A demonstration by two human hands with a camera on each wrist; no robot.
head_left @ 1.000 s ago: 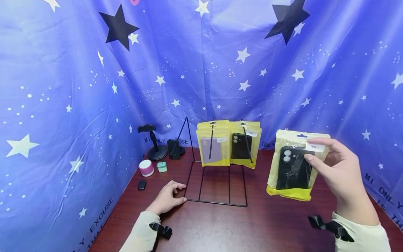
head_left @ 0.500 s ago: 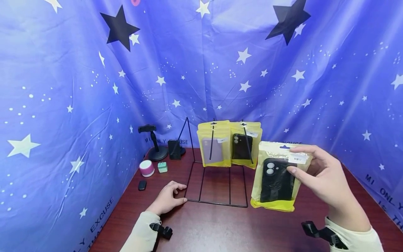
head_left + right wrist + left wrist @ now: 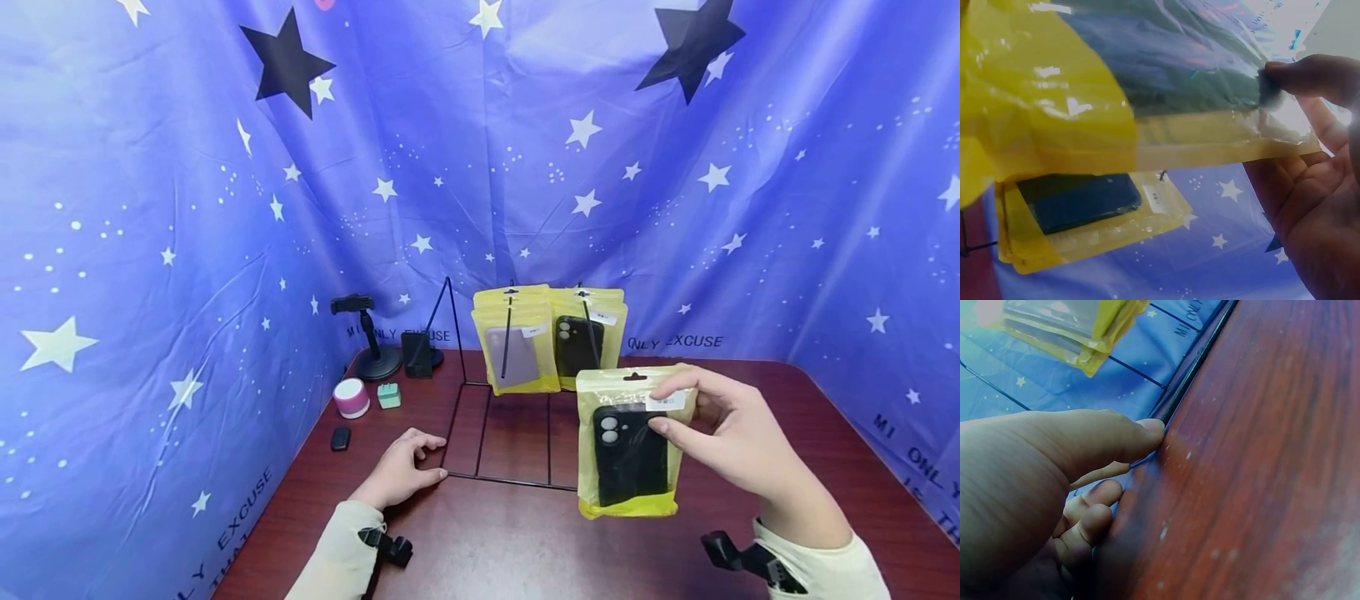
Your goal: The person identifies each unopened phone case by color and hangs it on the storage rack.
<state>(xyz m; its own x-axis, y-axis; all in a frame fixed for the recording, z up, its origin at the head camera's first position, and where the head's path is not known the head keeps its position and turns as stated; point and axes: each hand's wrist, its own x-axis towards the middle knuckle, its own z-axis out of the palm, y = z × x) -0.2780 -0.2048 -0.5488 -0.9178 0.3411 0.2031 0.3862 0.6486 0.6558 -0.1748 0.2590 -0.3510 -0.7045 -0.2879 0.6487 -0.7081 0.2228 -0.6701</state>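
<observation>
My right hand (image 3: 720,425) pinches a yellow-edged clear pouch (image 3: 588,442) near its top right corner, thumb in front and fingers behind. Through the pouch shows a black phone case (image 3: 630,462) with a camera cutout; a white label sits near its top. A black wire display rack (image 3: 517,481) stands in the middle of the table. My left hand (image 3: 401,471) holds the rack's front left base corner, thumb against the wire in the left wrist view. On the rack's hooks hang pouches with a purple phone case (image 3: 517,358) and a black one (image 3: 573,354).
At the table's left are a phone stand (image 3: 372,350), a second stand holding a dark panel (image 3: 417,354), a pink-and-white round item (image 3: 351,398), a green charger plug (image 3: 388,395) and a small black object (image 3: 341,438). Star-printed blue cloth (image 3: 480,167) surrounds the table.
My right hand has carried the pouch leftward and lower, to just in front of the rack's right side. The left hand has stayed at the rack's corner.
</observation>
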